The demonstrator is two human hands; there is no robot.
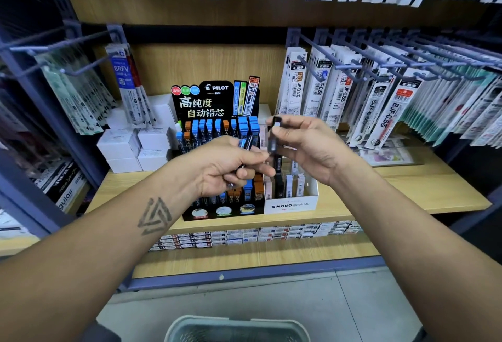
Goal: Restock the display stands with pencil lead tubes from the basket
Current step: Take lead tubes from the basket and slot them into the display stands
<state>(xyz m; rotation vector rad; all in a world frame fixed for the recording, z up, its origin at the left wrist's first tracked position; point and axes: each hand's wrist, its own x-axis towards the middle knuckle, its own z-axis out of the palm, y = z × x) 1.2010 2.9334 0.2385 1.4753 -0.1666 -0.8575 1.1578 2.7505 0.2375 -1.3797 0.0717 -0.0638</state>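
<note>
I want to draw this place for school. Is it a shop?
Most likely a stationery shop. Packets of pen refills hang on hooks, a black display stand holds rows of pencil lead tubes, and white boxes sit stacked on the wooden shelf.

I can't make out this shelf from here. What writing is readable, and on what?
"PILOT", "高纯度 自动铅芯": black display stand
"MONO graph MG": white display stand
"BRFV": blue refill packet
"JF-0.5": white refill packets
"BUJF-0.5": refill packets
Shelf-edge price tags: too small to read.
</note>
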